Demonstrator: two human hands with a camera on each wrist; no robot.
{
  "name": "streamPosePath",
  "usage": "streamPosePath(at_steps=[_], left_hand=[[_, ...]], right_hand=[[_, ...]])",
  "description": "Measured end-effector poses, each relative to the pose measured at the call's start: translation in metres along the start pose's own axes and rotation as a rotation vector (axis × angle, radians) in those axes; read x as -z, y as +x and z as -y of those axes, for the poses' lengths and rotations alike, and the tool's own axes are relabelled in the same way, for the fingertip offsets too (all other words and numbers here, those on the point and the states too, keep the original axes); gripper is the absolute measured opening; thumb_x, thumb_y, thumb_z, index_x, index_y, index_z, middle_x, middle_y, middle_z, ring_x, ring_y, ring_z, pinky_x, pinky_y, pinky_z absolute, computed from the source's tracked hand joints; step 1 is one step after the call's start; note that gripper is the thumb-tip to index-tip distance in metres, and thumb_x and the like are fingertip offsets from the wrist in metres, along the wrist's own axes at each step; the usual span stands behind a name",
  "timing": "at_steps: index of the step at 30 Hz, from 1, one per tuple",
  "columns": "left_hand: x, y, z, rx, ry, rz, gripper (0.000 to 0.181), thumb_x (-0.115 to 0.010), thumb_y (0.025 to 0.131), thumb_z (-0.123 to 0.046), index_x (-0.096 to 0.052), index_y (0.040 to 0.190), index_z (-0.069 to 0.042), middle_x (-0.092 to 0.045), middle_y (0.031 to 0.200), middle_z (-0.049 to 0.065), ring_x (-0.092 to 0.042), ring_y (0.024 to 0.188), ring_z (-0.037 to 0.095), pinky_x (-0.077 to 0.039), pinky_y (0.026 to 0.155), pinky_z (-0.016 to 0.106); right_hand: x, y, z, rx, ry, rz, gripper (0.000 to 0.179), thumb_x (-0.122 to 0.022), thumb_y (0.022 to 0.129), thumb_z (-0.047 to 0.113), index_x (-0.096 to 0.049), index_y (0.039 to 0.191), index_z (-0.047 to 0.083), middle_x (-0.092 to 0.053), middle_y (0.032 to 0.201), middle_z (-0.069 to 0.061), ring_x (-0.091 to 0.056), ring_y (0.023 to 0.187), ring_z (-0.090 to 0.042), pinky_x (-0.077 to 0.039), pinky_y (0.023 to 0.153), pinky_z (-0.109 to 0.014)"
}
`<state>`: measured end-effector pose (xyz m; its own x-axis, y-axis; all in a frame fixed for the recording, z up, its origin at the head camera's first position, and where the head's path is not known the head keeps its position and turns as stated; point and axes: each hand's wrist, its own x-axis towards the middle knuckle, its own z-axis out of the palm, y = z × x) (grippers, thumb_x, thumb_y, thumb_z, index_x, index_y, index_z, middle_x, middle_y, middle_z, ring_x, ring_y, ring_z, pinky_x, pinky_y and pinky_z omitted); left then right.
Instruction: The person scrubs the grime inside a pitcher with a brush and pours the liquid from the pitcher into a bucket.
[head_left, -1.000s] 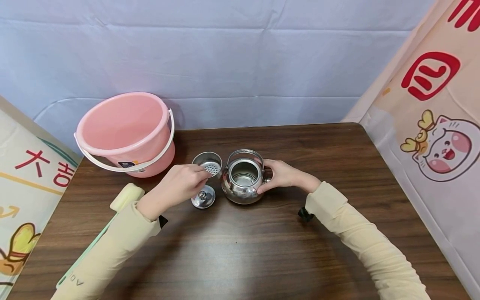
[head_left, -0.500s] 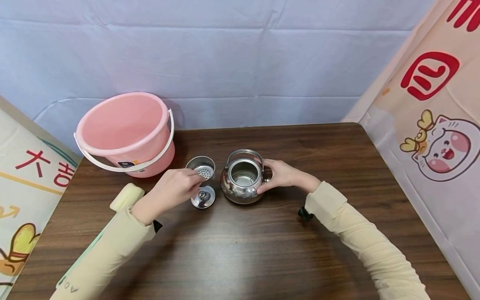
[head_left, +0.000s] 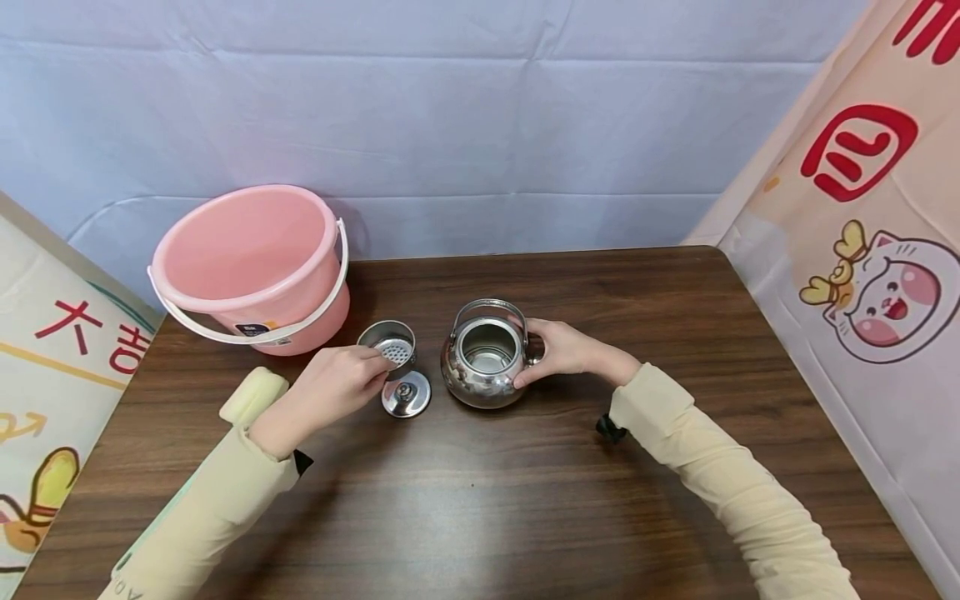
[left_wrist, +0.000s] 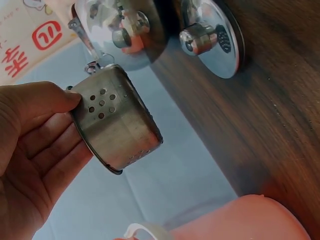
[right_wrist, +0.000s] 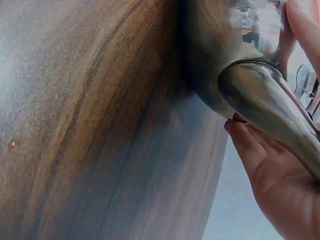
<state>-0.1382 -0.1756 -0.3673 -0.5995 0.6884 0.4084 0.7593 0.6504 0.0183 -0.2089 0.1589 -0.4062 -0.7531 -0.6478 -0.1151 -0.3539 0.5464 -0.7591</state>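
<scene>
My left hand (head_left: 337, 383) pinches the rim of a metal tea strainer (head_left: 392, 343), raised over the table. In the left wrist view the strainer (left_wrist: 112, 122) is a short steel cup with small holes in its side, thumb on its wall. Beneath it lies the round teapot lid (head_left: 406, 397), knob up. My right hand (head_left: 558, 350) grips a shiny steel teapot (head_left: 480, 383) on its spout side, thumb and fingers spread around the body. The right wrist view shows the spout (right_wrist: 265, 95) between them. The pot stands upright and uncovered, its bail handle raised.
A pink bucket (head_left: 318, 312) with a white handle stands at the back left of the wooden table (head_left: 480, 500). A long-handled brush with a pale yellow sponge head (head_left: 253, 395) lies left, partly under the left sleeve. Cloth hangs behind the table.
My left hand has carried the strainer left and slightly toward the body, away from the teapot. The right hand, teapot and lid have stayed in place.
</scene>
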Motion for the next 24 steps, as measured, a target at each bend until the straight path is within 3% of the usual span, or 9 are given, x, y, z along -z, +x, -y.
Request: streamPosePath(at_steps=[24], left_hand=[[-0.004, -0.027, 0.006, 0.084, 0.008, -0.028, 0.014, -0.069, 0.066, 0.001, -0.068, 0.076, -0.008, -0.064, 0.070, -0.002, -0.060, 0.058, 0.016, -0.045, 0.047, 0.032]], right_hand=[[0.000, -0.001, 0.000, 0.018, -0.002, -0.006, 0.085, -0.083, 0.063, 0.029, -0.042, 0.133, 0.004, -0.051, 0.126, -0.012, -0.050, 0.115, -0.025, -0.041, 0.094, -0.038]])
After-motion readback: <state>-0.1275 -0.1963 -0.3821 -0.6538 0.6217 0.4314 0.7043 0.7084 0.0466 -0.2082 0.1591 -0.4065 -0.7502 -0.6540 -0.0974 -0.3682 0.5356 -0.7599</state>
